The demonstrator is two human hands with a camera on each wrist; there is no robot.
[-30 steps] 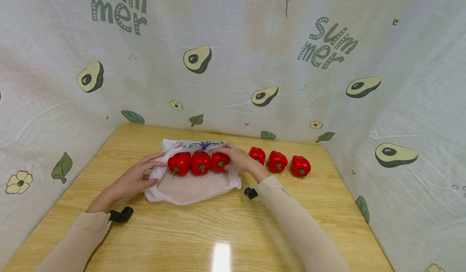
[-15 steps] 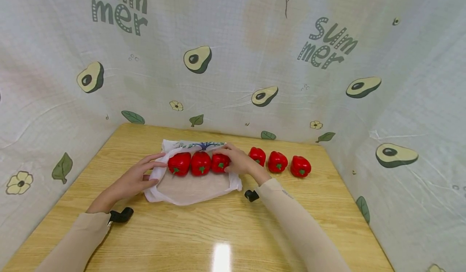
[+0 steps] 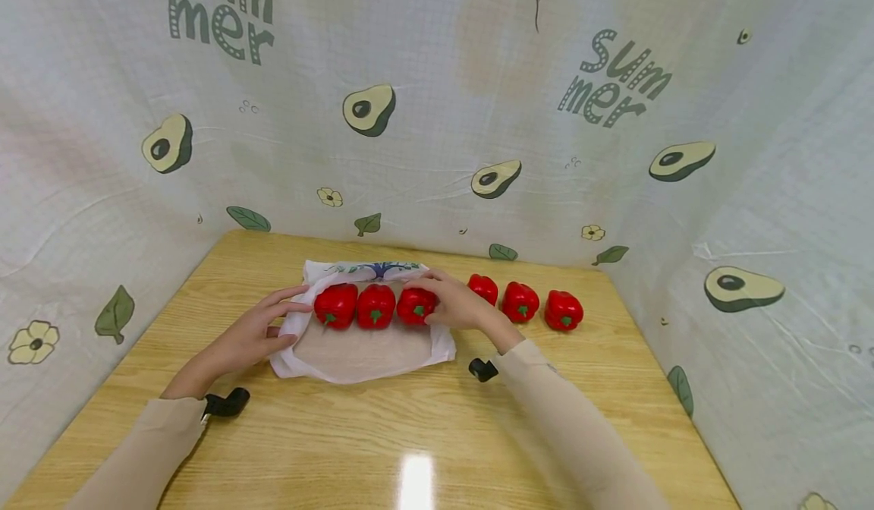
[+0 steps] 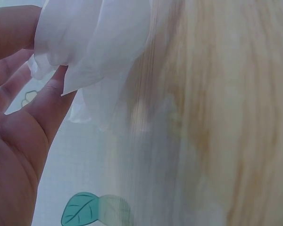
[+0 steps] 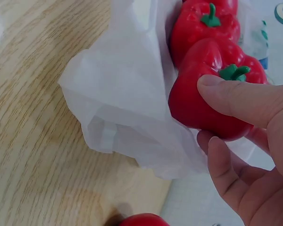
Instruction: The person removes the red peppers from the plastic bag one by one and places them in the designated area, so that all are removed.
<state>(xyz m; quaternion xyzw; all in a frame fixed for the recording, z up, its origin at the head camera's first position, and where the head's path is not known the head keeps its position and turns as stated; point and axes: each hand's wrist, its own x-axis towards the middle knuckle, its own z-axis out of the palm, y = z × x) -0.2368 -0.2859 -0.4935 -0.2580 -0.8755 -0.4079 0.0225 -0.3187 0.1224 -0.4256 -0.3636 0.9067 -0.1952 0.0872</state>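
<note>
A white plastic bag (image 3: 362, 354) with a printed tree at its far edge lies spread on the table. Two red bell peppers, a left one (image 3: 336, 306) and a middle one (image 3: 376, 306), sit in it side by side. My right hand (image 3: 454, 303) grips a third red bell pepper (image 3: 416, 306) at the bag's right side; the right wrist view shows the thumb on this pepper (image 5: 212, 103) near its green stem, other fingers beneath. At the bag's left edge my left hand (image 3: 253, 335) holds the plastic (image 4: 92, 42) between thumb and fingers.
Right of the bag stand three more red peppers: a near-hand one (image 3: 483, 288), a middle one (image 3: 520, 302) and an outer one (image 3: 563, 310). A printed cloth (image 3: 423, 138) walls the wooden table (image 3: 341, 449) at the back and sides.
My right hand and the pepper in it have shifted slightly right, leaving a small gap to the middle pepper. My left hand stays in place.
</note>
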